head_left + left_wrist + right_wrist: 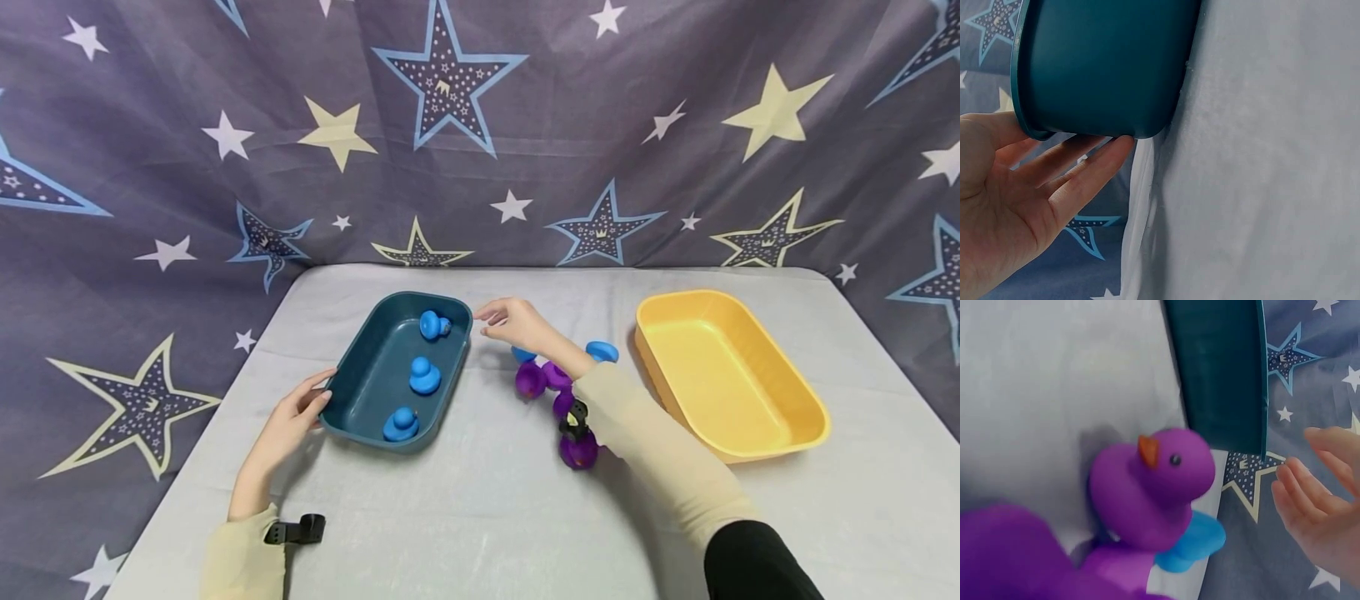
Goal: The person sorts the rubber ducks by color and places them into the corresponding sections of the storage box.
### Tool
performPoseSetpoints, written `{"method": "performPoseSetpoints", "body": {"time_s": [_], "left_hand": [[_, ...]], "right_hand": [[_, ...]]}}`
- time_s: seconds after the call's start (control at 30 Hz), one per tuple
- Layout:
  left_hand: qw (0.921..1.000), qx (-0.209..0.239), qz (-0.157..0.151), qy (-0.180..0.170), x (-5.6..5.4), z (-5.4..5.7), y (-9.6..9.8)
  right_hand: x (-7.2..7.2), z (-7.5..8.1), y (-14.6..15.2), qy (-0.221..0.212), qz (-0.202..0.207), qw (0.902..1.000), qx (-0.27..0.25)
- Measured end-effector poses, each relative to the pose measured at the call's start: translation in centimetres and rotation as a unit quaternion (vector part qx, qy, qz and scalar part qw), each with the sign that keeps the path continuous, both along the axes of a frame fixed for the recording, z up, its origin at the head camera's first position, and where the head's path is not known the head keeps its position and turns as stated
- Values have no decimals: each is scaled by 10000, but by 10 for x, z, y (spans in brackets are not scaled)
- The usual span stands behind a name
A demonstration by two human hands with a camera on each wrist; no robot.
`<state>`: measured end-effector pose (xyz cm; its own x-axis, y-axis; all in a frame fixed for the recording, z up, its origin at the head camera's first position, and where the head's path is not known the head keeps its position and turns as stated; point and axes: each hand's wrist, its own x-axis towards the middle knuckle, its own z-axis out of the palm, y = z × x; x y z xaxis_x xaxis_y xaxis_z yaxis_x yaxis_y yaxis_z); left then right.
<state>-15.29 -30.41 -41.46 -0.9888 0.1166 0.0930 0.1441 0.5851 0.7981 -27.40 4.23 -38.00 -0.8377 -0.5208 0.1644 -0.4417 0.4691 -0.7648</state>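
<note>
Three blue rubber ducks (424,376) lie in a dark teal tub (363,358). My left hand (292,414) touches the tub's outer left side near the rim; in the left wrist view its extended fingers (1094,178) rest against the wall. Just beyond the tub's right rim, my right hand (517,323) hovers with loosely bent fingers and nothing in them. Below my right forearm, purple rubber ducks (531,380) cluster on the table, partly hidden by the sleeve and wrist camera. A blue duck (602,351) shows beyond the forearm, another (524,354) under the wrist.
A yellow tub (731,375) stands on the right side of the table. White cloth (465,517) covers the table, and a star-patterned curtain (480,192) hangs behind it. In the right wrist view, a purple duck (1147,487) sits close beside the teal tub's wall.
</note>
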Motion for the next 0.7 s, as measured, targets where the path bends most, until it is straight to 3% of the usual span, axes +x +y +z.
{"method": "performPoseSetpoints", "body": {"time_s": [0.7], "left_hand": [[10000, 50, -43, -16, 0, 1, 0]], "right_hand": [[-3, -4, 40, -112, -21, 9996, 275]]}}
